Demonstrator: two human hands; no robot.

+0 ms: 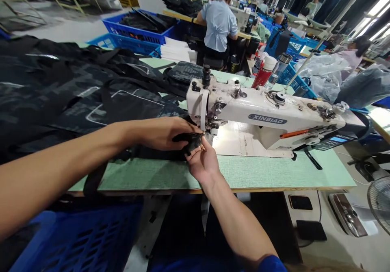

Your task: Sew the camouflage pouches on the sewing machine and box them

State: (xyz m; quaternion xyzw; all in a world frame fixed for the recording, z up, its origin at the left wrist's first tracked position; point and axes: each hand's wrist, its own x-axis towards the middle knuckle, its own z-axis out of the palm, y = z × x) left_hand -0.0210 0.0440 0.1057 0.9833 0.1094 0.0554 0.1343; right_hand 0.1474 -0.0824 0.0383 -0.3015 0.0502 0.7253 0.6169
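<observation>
A white sewing machine [237,105] marked XINBIAO stands on the green tabletop [262,174]. Just left of its needle area, both hands meet on a folded piece of black fabric [195,142]. My left hand [166,133] comes over it from the left, its fingers closed on the fabric. From below, my right hand [202,160] pinches the right edge of the same piece, close to the presser foot. Part of the fabric is hidden by my fingers. Dark camouflage-patterned cloth [76,89] with pale trim lines lies heaped to the left, reaching up to my left hand.
A blue crate [91,235] stands below the table at the front left. Behind the machine are a red bottle [262,75] and a clear bottle [282,66]. A phone [300,202] and a fan [380,201] are at lower right. A co-worker [219,24] sits farther back.
</observation>
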